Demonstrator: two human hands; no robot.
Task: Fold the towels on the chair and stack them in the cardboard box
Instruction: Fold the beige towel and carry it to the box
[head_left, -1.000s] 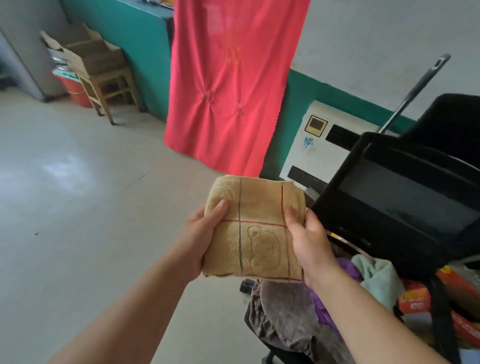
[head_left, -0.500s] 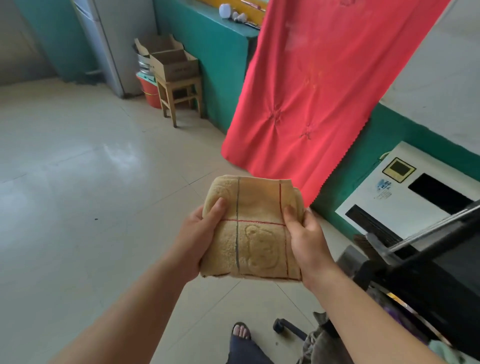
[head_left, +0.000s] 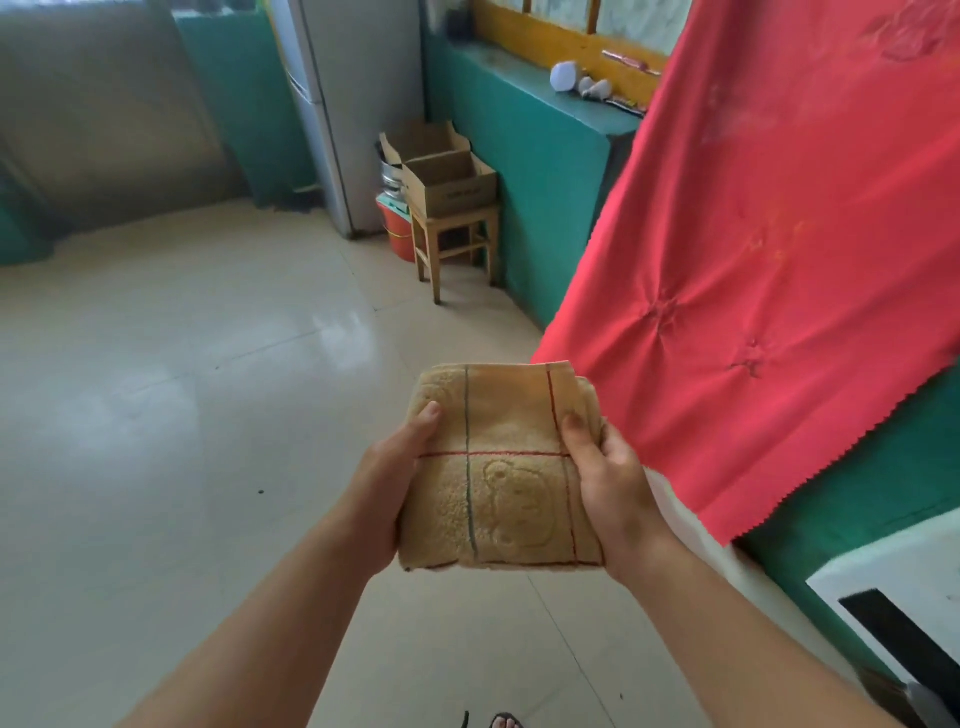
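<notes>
The left hand and right hand grip between them the folded tan terry towel. The brown cardboard box, probably the target, stands far ahead; keep both thumbs pressing so the folds stay together.

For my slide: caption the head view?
Both hands, left and right, hold a folded tan towel above the tiled floor.

Single head-worn view, wide-angle, looking forward and down from above the hands. Near field: forearms at frame bottom. Far field: floor and wall corner.
</notes>
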